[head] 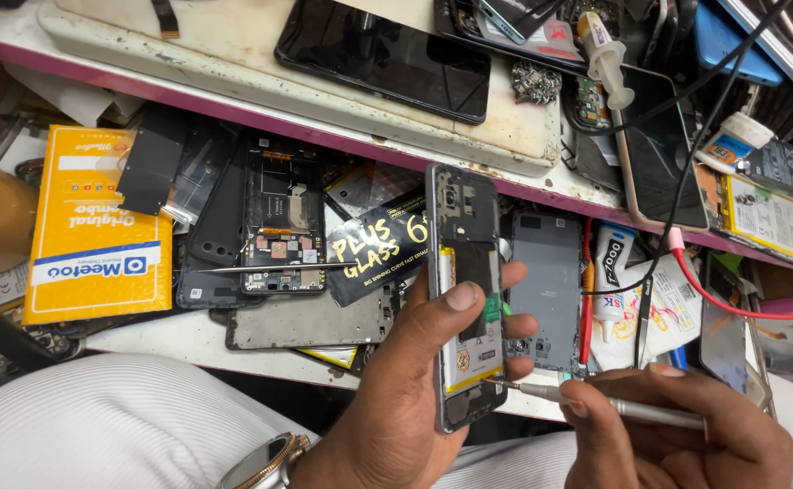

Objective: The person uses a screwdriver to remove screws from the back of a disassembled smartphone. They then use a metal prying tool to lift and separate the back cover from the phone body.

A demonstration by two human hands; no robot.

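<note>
I see my left hand [415, 362] wrapped around an opened phone [465, 290], thumb pressed across its exposed back and fingers curled behind the far edge, so the frame stands nearly upright, lifted clear of the bench with its innards turned toward me. The back cover is off; the battery [473, 349] with its yellow-edged label fills the lower half, and the camera cut-out sits at the top. My right hand [677, 435] is closed in a pencil-like pinch on a slim silver screwdriver [614, 407], its tip touching the phone's lower right edge just beside the battery, a grip that gives fine control at the point. On my left wrist a watch [265, 462] shows above the pale trousers. Behind the phone, the cluttered lower shelf [261, 340] holds another stripped phone frame [281, 217] with metal tweezers [279, 268] lying across it, a grey back panel [548, 281] just to the right, and a yellow box [93, 226] well off to the left. Above, a dark phone [387, 59] lies face up on a stained white tray [234, 63], and a red cable [740, 303] trails away to the right.
</note>
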